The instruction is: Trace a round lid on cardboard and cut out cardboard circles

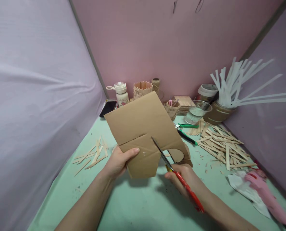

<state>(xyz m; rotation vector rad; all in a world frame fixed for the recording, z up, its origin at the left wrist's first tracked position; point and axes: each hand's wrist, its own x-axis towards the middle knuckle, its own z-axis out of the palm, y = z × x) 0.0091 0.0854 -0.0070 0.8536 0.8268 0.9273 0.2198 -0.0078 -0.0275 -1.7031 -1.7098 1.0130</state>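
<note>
A brown piece of cardboard [143, 118] is held up over the table in the head view, with a slit across its middle and a rounded cutout at its lower right. My left hand [121, 162] grips its lower left edge, thumb on the front face and fingers hidden behind. Red-handled scissors [186, 186] are in my right hand [182, 175], fingers wrapped about the handles. One dark blade lies over the front of the cardboard, its tip near the slit's right end. The other blade is hidden behind the sheet.
Wooden stick pieces [224, 144] lie heaped at right, fewer sticks [94, 155] at left. Behind are green-handled pliers [186, 131], a clear cup [197, 112], a bottle [121, 94] and a pot of white strips [220, 112]. A pink glue gun [265, 195] lies front right.
</note>
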